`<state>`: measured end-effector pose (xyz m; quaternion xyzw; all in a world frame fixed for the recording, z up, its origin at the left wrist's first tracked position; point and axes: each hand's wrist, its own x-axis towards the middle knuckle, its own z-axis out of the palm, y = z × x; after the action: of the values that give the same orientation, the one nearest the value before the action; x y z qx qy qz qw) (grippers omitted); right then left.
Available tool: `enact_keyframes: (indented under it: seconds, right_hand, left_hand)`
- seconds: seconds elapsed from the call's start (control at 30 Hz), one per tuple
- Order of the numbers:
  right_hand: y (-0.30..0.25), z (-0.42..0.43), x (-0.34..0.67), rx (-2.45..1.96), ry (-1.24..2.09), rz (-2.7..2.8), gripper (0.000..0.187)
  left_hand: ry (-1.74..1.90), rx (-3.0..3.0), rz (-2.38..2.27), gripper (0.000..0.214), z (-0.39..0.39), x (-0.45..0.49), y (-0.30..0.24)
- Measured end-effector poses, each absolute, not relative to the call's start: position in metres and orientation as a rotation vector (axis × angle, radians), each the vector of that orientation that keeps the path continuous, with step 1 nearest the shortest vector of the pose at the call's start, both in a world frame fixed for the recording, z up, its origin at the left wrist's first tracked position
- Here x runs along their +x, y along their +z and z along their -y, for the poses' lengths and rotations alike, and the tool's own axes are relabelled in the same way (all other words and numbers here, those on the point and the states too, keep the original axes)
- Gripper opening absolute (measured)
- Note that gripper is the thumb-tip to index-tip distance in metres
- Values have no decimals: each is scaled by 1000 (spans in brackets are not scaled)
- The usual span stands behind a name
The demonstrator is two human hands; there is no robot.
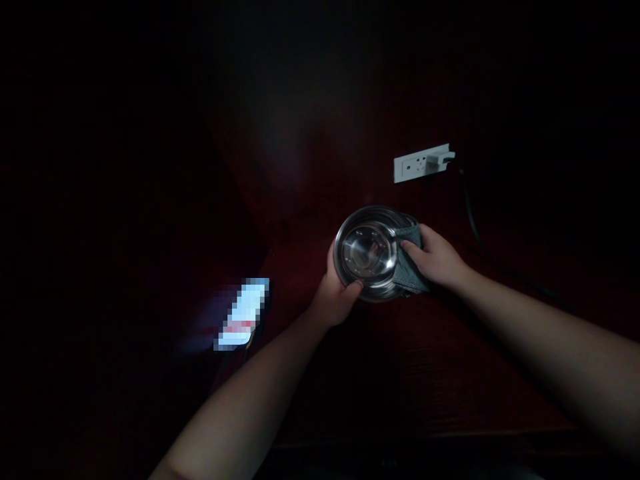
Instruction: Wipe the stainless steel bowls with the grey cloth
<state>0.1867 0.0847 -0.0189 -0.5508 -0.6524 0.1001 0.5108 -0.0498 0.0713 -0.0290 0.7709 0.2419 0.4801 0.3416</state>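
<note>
A shiny steel bowl (367, 252) is held up in the middle of the dim view, its inside turned toward me. My left hand (336, 290) grips its lower left rim, thumb over the edge. My right hand (436, 257) presses a grey cloth (410, 267) against the bowl's right rim, fingers closed on the cloth. Both forearms reach in from the bottom of the view.
The room is very dark. A lit phone screen (243, 313) lies on the dark reddish surface (425, 373) at the left. A white power strip (420, 163) with a plug and a black cable (470, 207) sits behind the bowl.
</note>
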Motion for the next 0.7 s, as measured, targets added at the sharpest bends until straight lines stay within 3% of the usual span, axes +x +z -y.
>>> enact_keyframes:
  seconds: [0.7]
  right_hand:
    - [-20, -84, 186, -1370, 208, 1551, 23]
  left_hand:
    - [1145, 1991, -522, 94, -73, -53, -23]
